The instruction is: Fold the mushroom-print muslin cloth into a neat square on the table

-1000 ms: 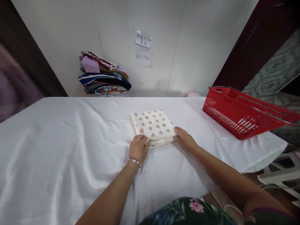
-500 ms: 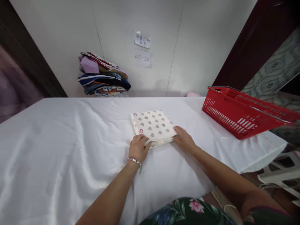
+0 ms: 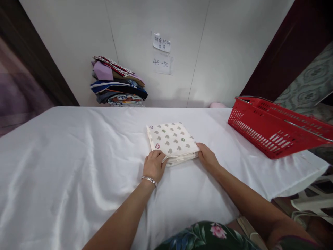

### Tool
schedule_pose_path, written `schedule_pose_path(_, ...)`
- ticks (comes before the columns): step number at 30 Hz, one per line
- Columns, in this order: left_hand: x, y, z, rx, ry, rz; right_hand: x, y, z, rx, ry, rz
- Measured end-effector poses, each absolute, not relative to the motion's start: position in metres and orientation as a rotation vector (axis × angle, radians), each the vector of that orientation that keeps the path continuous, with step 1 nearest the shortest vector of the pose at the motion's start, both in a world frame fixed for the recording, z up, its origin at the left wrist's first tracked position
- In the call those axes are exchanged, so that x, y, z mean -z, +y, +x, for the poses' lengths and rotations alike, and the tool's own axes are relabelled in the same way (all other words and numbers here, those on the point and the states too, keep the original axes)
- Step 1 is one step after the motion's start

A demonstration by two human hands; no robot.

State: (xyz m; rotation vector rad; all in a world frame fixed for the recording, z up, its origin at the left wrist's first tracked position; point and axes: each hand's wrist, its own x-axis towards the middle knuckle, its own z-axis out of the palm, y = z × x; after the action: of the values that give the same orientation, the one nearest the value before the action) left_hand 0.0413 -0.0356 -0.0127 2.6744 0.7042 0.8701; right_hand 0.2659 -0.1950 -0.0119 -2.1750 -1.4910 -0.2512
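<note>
A cream cloth (image 3: 173, 138) printed with grey, red and green mushrooms lies folded into a layered square on the white-covered table. At its near left corner, my left hand (image 3: 154, 165) has its fingers closed over the folded edge; a silver bracelet circles that wrist. My right hand (image 3: 207, 156) pinches the near right corner, thumb side toward the cloth. Between the hands, several stacked layers show along the near edge. The fingertips beneath the cloth are hidden.
A red plastic basket (image 3: 275, 130) with metal handles stands at the table's right end. Behind the table's far edge, a pile of folded fabrics (image 3: 118, 83) rises against the wall. Two paper signs (image 3: 162, 62) hang there. The white tablecloth (image 3: 78, 166) is wrinkled on the left.
The view has shifted slightly. My right hand sits a little farther right along the cloth's corner; the cloth stays folded, with both hands still at its near edge.
</note>
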Motion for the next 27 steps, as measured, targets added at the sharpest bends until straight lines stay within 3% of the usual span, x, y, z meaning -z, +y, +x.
schedule_pose_path(27, 0.001, -0.052, 0.025, -0.795, 0.720, 2.786, 0.031, -0.205, 0.291, 0.209, -1.663, -2.097)
